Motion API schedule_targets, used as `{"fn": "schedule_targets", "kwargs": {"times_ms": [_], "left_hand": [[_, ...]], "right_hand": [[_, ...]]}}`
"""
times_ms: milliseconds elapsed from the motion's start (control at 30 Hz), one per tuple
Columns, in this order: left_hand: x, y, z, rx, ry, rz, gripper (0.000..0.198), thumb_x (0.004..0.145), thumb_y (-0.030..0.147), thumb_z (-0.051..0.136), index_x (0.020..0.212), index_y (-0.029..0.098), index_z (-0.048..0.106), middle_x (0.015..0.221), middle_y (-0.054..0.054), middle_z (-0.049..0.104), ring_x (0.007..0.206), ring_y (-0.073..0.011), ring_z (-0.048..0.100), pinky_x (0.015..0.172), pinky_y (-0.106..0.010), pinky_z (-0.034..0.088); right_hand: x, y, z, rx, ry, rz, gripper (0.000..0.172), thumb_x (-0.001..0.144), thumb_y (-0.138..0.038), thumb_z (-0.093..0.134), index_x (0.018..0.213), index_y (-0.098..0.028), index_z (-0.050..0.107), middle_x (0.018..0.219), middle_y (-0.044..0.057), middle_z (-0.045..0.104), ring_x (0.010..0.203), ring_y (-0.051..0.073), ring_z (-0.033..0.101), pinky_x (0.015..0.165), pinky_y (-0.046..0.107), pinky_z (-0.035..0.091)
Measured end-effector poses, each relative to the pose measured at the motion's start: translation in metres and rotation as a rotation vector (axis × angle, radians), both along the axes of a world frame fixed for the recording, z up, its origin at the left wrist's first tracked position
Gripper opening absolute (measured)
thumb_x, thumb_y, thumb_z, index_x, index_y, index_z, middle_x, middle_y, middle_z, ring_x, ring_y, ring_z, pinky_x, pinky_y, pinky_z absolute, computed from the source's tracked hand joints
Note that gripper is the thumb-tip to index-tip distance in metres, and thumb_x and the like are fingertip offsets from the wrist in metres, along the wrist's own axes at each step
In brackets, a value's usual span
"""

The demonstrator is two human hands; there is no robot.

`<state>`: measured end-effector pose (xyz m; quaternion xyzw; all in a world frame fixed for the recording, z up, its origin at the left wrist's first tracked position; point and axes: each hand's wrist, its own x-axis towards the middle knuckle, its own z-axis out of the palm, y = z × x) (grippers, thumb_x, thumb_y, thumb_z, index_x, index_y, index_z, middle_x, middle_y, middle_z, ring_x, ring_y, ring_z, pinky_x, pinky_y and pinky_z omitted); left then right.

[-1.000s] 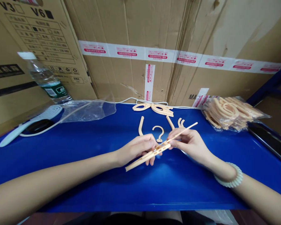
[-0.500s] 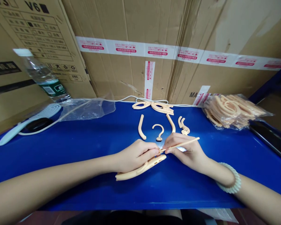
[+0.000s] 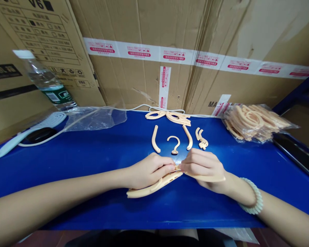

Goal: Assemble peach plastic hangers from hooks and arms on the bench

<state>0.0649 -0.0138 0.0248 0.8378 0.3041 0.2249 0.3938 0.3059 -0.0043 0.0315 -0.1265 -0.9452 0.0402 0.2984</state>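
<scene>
My left hand (image 3: pixel 153 171) is closed around a curved, cream plastic hanger arm (image 3: pixel 144 192) with small slots along its lower edge. Pinched in my right hand (image 3: pixel 203 168) is a second hanger arm (image 3: pixel 211 178), its long end lying across the palm side towards the wrist. The fingertips of both hands meet where the inner ends come together; my fingers hide the joint. Just beyond them on the table lie a hanger hook (image 3: pixel 174 144), a loose curved arm (image 3: pixel 156 139) to its left and another curved arm (image 3: pixel 187 137) to its right.
Small curved pieces (image 3: pixel 202 139) lie right of the arms, and more hanger parts (image 3: pixel 179 118) sit at the back. A bagged pile of parts (image 3: pixel 254 121) and a dark phone (image 3: pixel 296 154) are at right. At left are a water bottle (image 3: pixel 50 82), a hairbrush (image 3: pixel 31 132) and a plastic bag (image 3: pixel 100 120).
My right hand has turned, swinging its hanger arm's free end downwards from above the fingers to below them. The left hand keeps its hold in nearly the same place.
</scene>
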Motion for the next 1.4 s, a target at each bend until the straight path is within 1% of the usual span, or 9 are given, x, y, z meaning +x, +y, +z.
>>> {"fn": "schedule_targets", "kwargs": {"times_ms": [400,500,633,733,867,933,1067,1267,1400], "left_hand": [[-0.001,0.002,-0.003,-0.064,-0.03,-0.023,0.039,0.104,0.036,0.038,0.075,0.017,0.056,0.067,0.001,0.057,0.063,-0.0113,0.048,0.062,-0.023,0.039],[0.0,0.002,-0.007,-0.247,-0.111,0.005,0.042,0.104,0.046,0.039,0.081,0.017,0.058,0.064,0.002,0.056,0.057,-0.0106,0.051,0.057,-0.021,0.041],[0.002,0.007,-0.015,-0.666,-0.387,-0.013,0.047,0.096,0.063,0.052,0.093,0.016,0.058,0.063,0.0,0.061,0.047,-0.0119,0.056,0.048,-0.022,0.044],[0.003,0.011,-0.019,-0.829,-0.56,-0.02,0.049,0.087,0.062,0.067,0.096,0.015,0.06,0.076,-0.009,0.072,0.06,-0.017,0.068,0.059,-0.026,0.053],[0.004,0.011,-0.014,-0.885,-0.653,0.101,0.028,0.088,0.039,0.073,0.097,0.015,0.061,0.092,-0.014,0.078,0.075,-0.0186,0.073,0.069,-0.027,0.056],[0.004,0.009,-0.01,-0.902,-0.665,0.15,0.019,0.087,0.029,0.072,0.095,0.015,0.062,0.096,-0.014,0.078,0.081,-0.0196,0.074,0.072,-0.028,0.056],[0.003,0.008,-0.005,-0.899,-0.684,0.163,0.011,0.086,0.022,0.07,0.093,0.015,0.065,0.096,-0.011,0.078,0.085,-0.0202,0.074,0.074,-0.029,0.057],[0.003,0.01,-0.008,-0.886,-0.729,0.186,0.011,0.086,0.016,0.066,0.097,0.016,0.067,0.091,-0.007,0.075,0.08,-0.0176,0.071,0.073,-0.028,0.055],[0.003,0.011,-0.011,-0.869,-0.711,0.223,0.017,0.086,0.016,0.065,0.103,0.016,0.069,0.09,-0.007,0.074,0.078,-0.0163,0.069,0.069,-0.025,0.053]], "right_hand": [[-0.003,-0.004,0.013,0.377,-0.052,0.022,0.023,0.096,-0.006,0.059,0.082,-0.023,0.067,0.08,0.004,0.071,0.069,0.018,0.062,0.054,0.031,0.047],[0.005,0.0,0.025,0.164,0.081,-0.029,0.022,0.099,-0.011,0.052,0.096,-0.023,0.069,0.089,0.007,0.074,0.08,0.02,0.068,0.066,0.035,0.055],[0.029,0.025,0.041,-0.165,0.27,-0.429,0.016,0.098,-0.025,0.055,0.092,-0.023,0.07,0.093,0.009,0.075,0.083,0.024,0.07,0.075,0.039,0.056],[0.052,0.05,0.043,-0.367,0.167,-0.674,0.023,0.095,-0.035,0.056,0.103,-0.017,0.07,0.097,0.012,0.075,0.071,0.023,0.067,0.065,0.036,0.054],[0.069,0.07,0.034,-0.569,-0.103,-0.845,0.057,0.09,-0.027,0.055,0.142,-0.006,0.05,0.072,0.006,0.073,0.052,0.021,0.06,0.054,0.032,0.049],[0.07,0.074,0.029,-0.596,-0.215,-0.943,0.063,0.092,-0.023,0.051,0.15,-0.003,0.042,0.072,0.005,0.073,0.052,0.021,0.061,0.055,0.031,0.05],[0.069,0.078,0.022,-0.565,-0.369,-1.047,0.059,0.092,-0.015,0.046,0.148,0.001,0.045,0.077,0.011,0.075,0.066,0.024,0.069,0.063,0.031,0.053],[0.067,0.082,0.018,-0.498,-0.472,-1.041,0.046,0.095,-0.016,0.047,0.139,-0.01,0.06,0.122,0.017,0.073,0.109,0.03,0.071,0.09,0.033,0.053],[0.068,0.081,0.015,-0.471,-0.555,-1.058,0.043,0.098,-0.02,0.046,0.138,-0.011,0.06,0.128,0.019,0.07,0.117,0.033,0.067,0.095,0.036,0.052]]}}
